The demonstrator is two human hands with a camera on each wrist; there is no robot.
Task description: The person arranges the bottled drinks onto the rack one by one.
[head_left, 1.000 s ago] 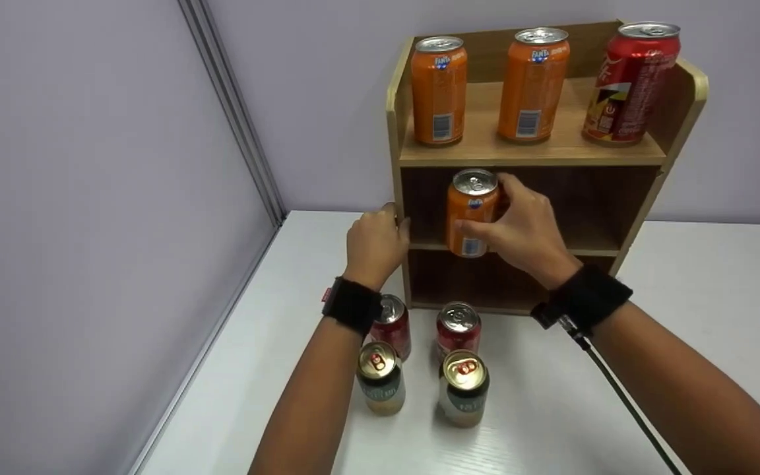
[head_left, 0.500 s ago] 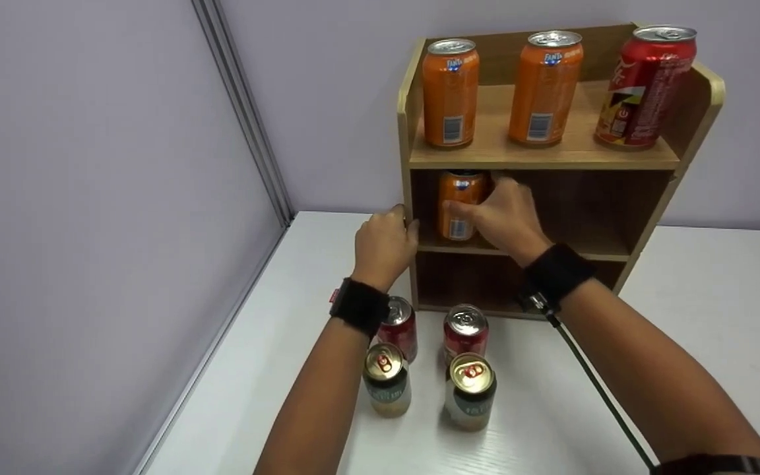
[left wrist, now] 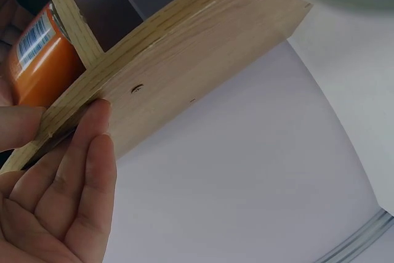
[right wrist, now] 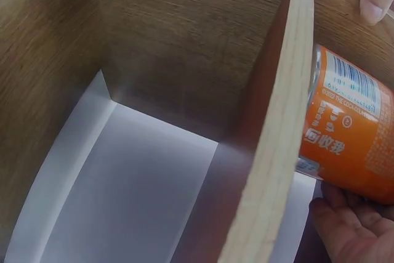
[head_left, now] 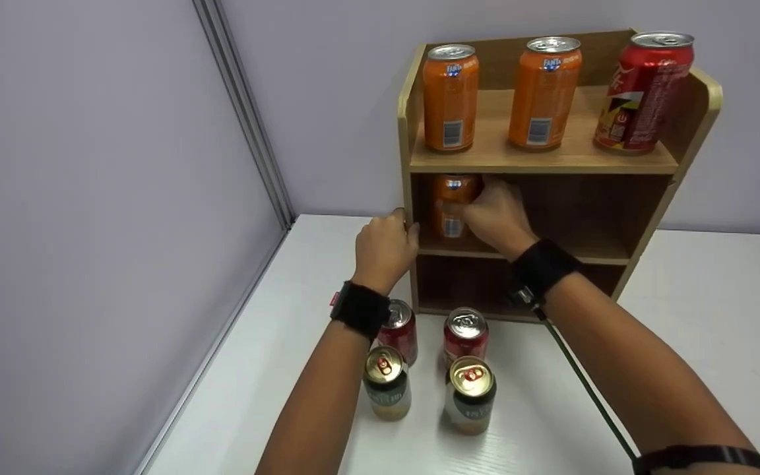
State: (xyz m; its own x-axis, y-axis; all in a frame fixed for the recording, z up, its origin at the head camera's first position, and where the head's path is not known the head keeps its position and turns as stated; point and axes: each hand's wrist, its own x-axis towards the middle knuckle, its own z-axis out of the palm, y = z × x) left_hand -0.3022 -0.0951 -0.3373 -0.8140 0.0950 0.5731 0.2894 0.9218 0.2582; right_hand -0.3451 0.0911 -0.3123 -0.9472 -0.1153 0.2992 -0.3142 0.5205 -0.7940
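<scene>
An orange Fanta can [head_left: 451,228] stands at the left end of the middle level of a small wooden shelf [head_left: 538,166]. My right hand [head_left: 499,214] holds this can from its right side, the thumb across its front. Its lid is partly hidden under the board above. In the right wrist view, curled fingers [right wrist: 354,226] lie against the can. My left hand [head_left: 383,251] grips the shelf's left side panel. Seen from the left wrist, its thumb [left wrist: 21,126] is on the inner side and the fingers are on the outer face [left wrist: 184,72].
Two Fanta cans [head_left: 451,99] and a red can [head_left: 644,99] stand on the top level. Two red cans [head_left: 466,340] and two gold-topped cans [head_left: 472,399] stand on the white table before the shelf. A wall [head_left: 123,198] rises at left. A cable trails from my right wrist.
My right hand has carried the Fanta can from in front of the shelf into the middle level, then further back and left. My left hand keeps its grip on the side panel.
</scene>
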